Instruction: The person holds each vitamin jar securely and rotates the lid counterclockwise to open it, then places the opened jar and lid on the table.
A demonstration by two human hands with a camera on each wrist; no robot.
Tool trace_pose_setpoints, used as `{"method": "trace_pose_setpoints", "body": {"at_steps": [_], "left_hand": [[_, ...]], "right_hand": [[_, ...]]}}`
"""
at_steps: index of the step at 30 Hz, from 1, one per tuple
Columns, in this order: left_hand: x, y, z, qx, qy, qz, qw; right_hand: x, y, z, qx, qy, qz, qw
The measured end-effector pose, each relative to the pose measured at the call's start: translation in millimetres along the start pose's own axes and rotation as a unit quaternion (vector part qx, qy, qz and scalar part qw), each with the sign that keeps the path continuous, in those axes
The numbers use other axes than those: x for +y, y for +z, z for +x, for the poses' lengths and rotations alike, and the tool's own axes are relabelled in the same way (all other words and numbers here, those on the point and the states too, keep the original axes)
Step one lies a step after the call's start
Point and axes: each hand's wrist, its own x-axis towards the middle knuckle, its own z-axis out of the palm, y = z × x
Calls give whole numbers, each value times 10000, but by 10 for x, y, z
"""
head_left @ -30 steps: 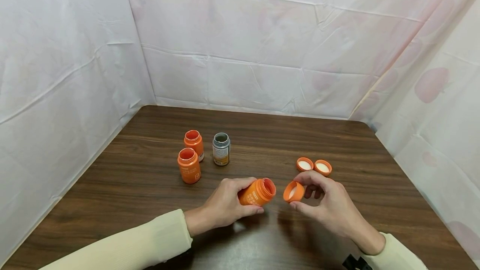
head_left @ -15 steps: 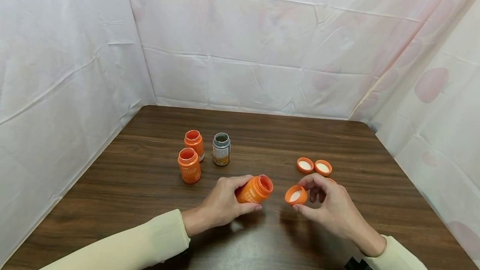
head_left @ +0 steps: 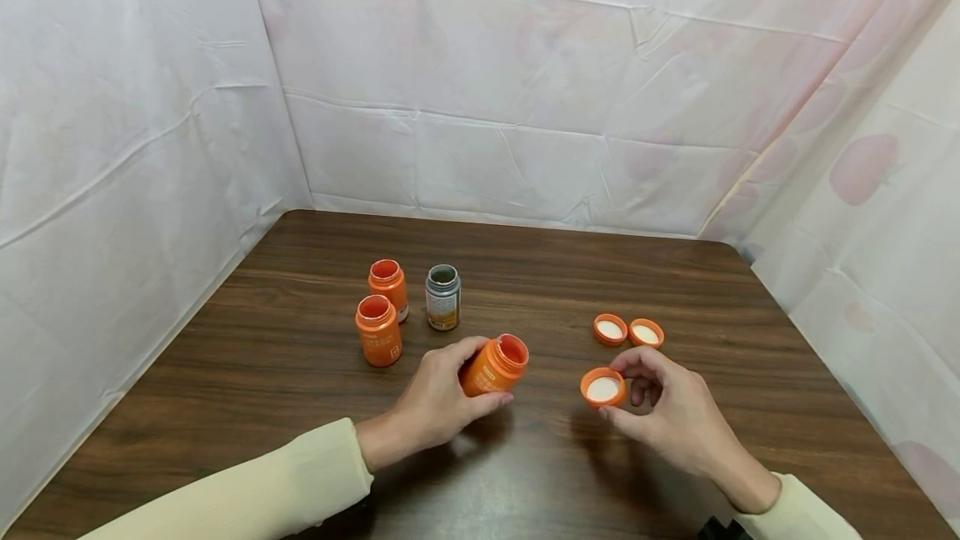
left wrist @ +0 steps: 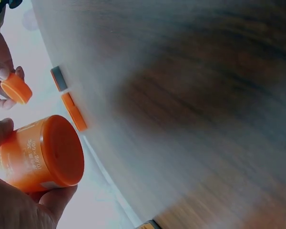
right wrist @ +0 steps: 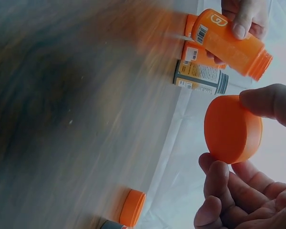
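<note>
My left hand (head_left: 438,397) grips an open orange bottle (head_left: 492,368), tilted with its mouth up and to the right. The left wrist view shows that bottle's round base (left wrist: 63,150). With thumb and fingertips, my right hand (head_left: 678,411) pinches an orange screw cap (head_left: 603,388), its white lining facing up towards the head camera. In the right wrist view the cap's outer side (right wrist: 231,129) shows. A gap separates cap and bottle; both appear held above the table.
Two uncapped orange bottles (head_left: 378,333) and a grey uncapped bottle (head_left: 443,300) stand at the left. Beyond my right hand, an orange cap (head_left: 610,329) and another cap (head_left: 647,333) lie lining up. Pale sheeting (head_left: 480,90) surrounds the dark wooden table (head_left: 525,265).
My left hand has drawn the bottle leftward and slightly up in the head view. My right hand has moved the cap a little rightward and turned its lining further upward.
</note>
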Motion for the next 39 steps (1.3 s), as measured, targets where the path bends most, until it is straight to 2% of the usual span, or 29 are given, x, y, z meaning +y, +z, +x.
{"method": "trace_pose_setpoints", "body": {"at_steps": [7,15,21,27,34,39], "left_hand": [[-15,-22,-2,391,-157,0,9991],[-49,-70,3,696,-308,75,9971],[-81,-110,-8,887,-456,151,9949],[-114,-144,0,1174,-397,351,9917],[-136,-187,21,1319,-562,495,9884],[-170,-202,33,1455,-570,612,9858]], "right_hand": [[39,-23,11,32,54,-215,9998],[77,-39,66,282,61,-651,9975],[137,-38,89,352,147,-704,9968],[188,-40,117,418,269,-692,9964],[247,-46,178,462,348,-760,9954],[313,-39,228,462,394,-926,9939]]}}
